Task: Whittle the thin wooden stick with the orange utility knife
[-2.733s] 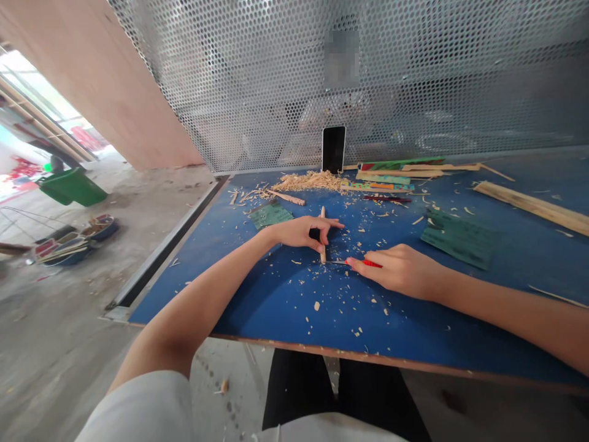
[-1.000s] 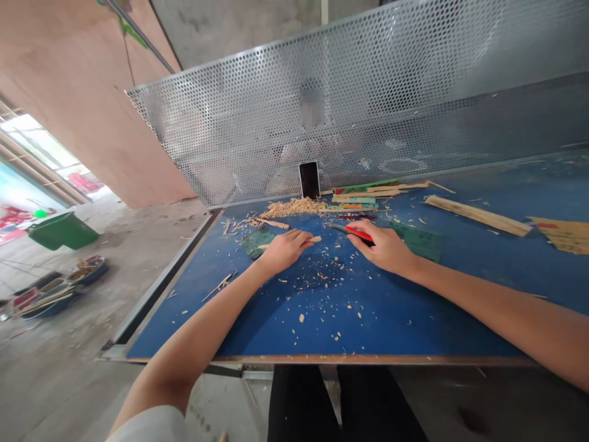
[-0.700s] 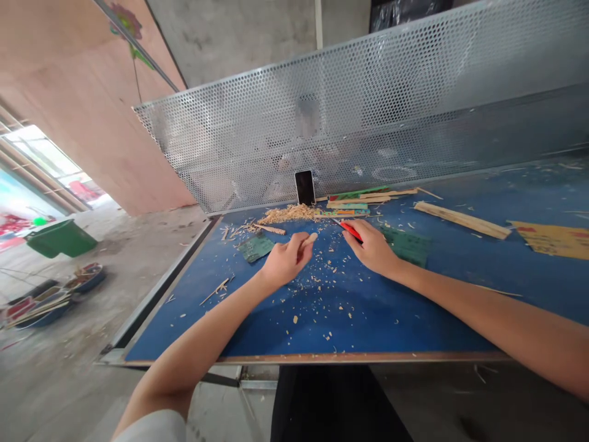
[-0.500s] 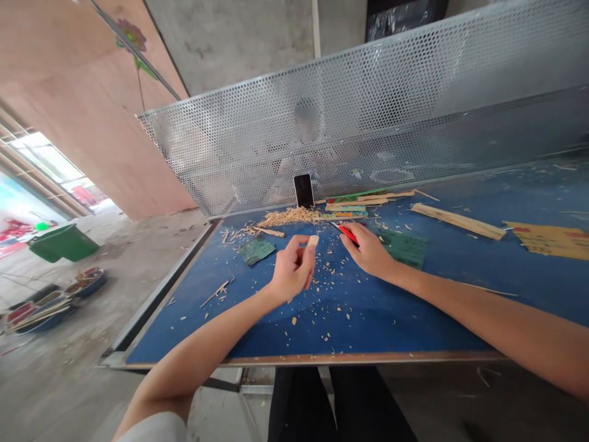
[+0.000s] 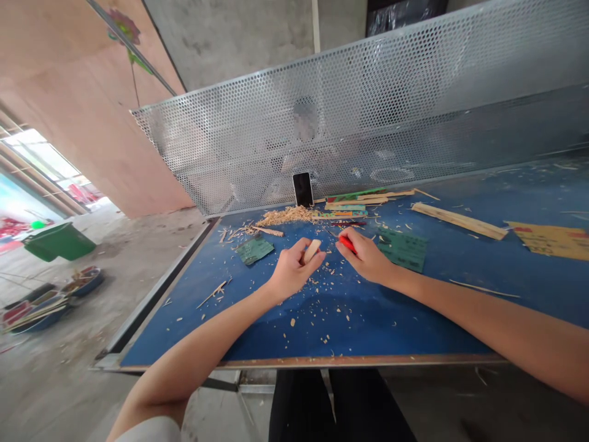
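Note:
My left hand (image 5: pixel 291 272) is closed around a short pale wooden stick (image 5: pixel 312 250), held just above the blue tabletop (image 5: pixel 257 319) with its rounded end poking out past my fingers. My right hand (image 5: pixel 367 256) is closed on a red-handled knife (image 5: pixel 347 244), right beside the stick's tip. Both hands meet over a patch of small wood chips (image 5: pixel 322 288). The knife blade is hidden between the hands.
A phone (image 5: pixel 302 189) leans on the perforated metal screen (image 5: pixel 414 110) at the back. In front lie a shavings pile (image 5: pixel 288 215), coloured wooden strips (image 5: pixel 354 199), two green sandpaper sheets (image 5: pixel 256 250) (image 5: pixel 405 249) and a long plank (image 5: pixel 460 220). A green bin (image 5: pixel 57 242) stands on the floor, left.
My left hand lifted the stick off the table, turned it and brought it toward the knife. My right hand drew back from the far strips toward the stick. My head tilted up.

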`<action>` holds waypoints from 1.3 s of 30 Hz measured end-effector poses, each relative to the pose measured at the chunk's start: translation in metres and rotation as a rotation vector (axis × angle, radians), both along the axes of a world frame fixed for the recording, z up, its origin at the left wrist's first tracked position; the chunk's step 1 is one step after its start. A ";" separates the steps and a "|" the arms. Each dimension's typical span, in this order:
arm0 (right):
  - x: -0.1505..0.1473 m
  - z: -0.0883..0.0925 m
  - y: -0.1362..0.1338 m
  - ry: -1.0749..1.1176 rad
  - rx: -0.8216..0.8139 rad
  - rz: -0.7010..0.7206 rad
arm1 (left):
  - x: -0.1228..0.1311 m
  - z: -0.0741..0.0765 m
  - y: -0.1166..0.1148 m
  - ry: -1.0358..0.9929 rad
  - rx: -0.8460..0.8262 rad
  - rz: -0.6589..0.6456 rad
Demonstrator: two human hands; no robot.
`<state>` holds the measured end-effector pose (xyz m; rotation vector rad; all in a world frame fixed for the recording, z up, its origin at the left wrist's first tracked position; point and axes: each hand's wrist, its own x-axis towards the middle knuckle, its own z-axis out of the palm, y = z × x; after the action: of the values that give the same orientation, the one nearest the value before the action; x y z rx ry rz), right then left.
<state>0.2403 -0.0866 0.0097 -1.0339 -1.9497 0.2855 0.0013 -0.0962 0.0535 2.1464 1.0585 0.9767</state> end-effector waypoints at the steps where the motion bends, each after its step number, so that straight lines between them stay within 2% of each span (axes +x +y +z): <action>1: -0.001 -0.001 0.000 0.002 -0.016 0.003 | -0.001 0.000 0.002 0.032 0.037 0.015; 7: -0.003 -0.005 -0.002 -0.014 -0.143 0.042 | -0.006 -0.006 0.015 0.115 0.132 -0.004; 12: -0.001 -0.008 0.000 -0.049 -0.108 0.061 | -0.007 -0.008 0.019 0.133 0.158 0.003; 17: -0.003 -0.006 -0.001 0.040 -0.146 0.059 | -0.006 -0.009 0.019 0.128 0.070 -0.006; 24: -0.028 0.001 -0.018 0.257 -0.356 0.061 | -0.002 -0.014 0.016 0.142 -0.007 0.003; 30: -0.038 0.002 -0.022 0.320 -0.298 -0.050 | 0.007 -0.018 0.007 0.160 -0.024 -0.065; 35: -0.038 0.001 -0.022 0.300 -0.274 -0.081 | 0.010 -0.022 0.007 0.155 -0.034 -0.060; 39: -0.041 -0.001 -0.022 0.320 -0.270 -0.097 | 0.010 -0.018 0.006 0.133 -0.104 -0.096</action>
<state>0.1991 -0.1082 0.0089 -1.1714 -1.5965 0.6335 0.0110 -0.0901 0.0350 2.1787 1.0341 0.7273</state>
